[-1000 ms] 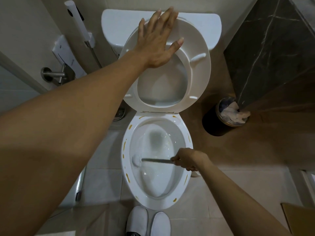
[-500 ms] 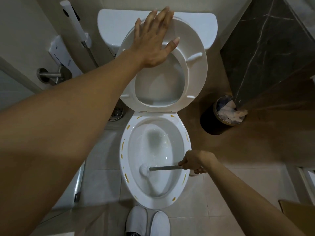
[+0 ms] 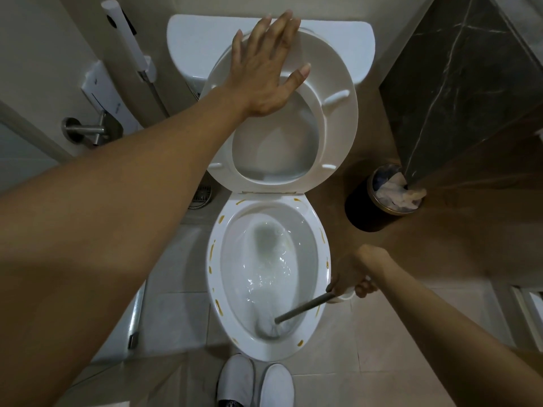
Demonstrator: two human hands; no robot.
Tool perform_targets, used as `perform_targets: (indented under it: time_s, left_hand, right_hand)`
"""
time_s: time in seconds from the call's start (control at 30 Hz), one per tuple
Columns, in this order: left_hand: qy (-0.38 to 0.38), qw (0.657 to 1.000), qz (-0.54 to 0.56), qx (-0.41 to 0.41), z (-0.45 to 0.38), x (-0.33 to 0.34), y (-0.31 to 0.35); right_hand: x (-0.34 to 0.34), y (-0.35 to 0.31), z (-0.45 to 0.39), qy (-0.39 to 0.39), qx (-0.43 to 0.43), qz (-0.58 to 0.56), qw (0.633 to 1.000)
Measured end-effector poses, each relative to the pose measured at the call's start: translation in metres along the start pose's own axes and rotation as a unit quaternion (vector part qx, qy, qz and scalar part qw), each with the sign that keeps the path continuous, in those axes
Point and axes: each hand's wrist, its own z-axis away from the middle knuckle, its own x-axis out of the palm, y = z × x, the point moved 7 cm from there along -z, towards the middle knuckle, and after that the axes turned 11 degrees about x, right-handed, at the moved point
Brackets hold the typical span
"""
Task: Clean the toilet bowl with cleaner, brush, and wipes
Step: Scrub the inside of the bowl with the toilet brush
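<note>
- Bowl (image 3: 266, 352) sits low in the middle of the view, white, with yellow-brown dabs spaced round its rim and rippled water inside.
- Brush (image 3: 299, 311) reaches into the bowl from the right; its blurred head lies against the near inner wall, and the grey handle slopes up over the right rim.
- Right hand (image 3: 351, 279) grips the upper end of the handle, fingers curled round it, just outside the right rim.
- Left hand (image 3: 264, 66) lies flat with fingers spread on the raised seat (image 3: 338, 118), pressing it back toward the tank (image 3: 194, 42).
- Bin (image 3: 382, 198) stands on the floor right of the toilet, at the foot of a dark marble wall, with crumpled paper in it.
- Sprayer (image 3: 126, 36) hangs on the wall left of the tank.
- Two white slippers (image 3: 255, 383) stand on the tiles just in front of the bowl.
</note>
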Motion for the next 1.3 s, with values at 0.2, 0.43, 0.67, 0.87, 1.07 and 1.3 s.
perform_targets:
  time_s: [0.2,0.43,0.67,0.87,1.07,1.3]
  left_hand:
    - [-0.008,1.0,0.006,-0.001,0.0,0.0,0.0]
    - [-0.005,1.0,0.014,-0.002,0.001,-0.002,0.001]
    - [-0.005,1.0,0.014,0.001,0.001,-0.002,0.002]
    - [-0.01,1.0,0.015,0.001,0.001,-0.001,0.002]
    - [-0.01,1.0,0.013,0.0,0.001,-0.003,0.001]
    - [-0.01,1.0,0.016,0.001,0.001,-0.003,0.001]
  right_hand:
    - [-0.009,-0.002,0.003,0.068,-0.003,0.0,0.998]
    - [-0.025,0.012,0.01,0.098,0.012,-0.018,0.995]
    - [-0.025,-0.001,0.012,0.103,0.015,0.026,0.994]
    - [-0.047,-0.008,0.007,0.227,-0.007,-0.053,0.972]
    - [-0.028,-0.02,0.012,0.151,-0.001,0.06,0.987]
    - [-0.056,-0.017,0.008,0.249,0.017,-0.04,0.968]
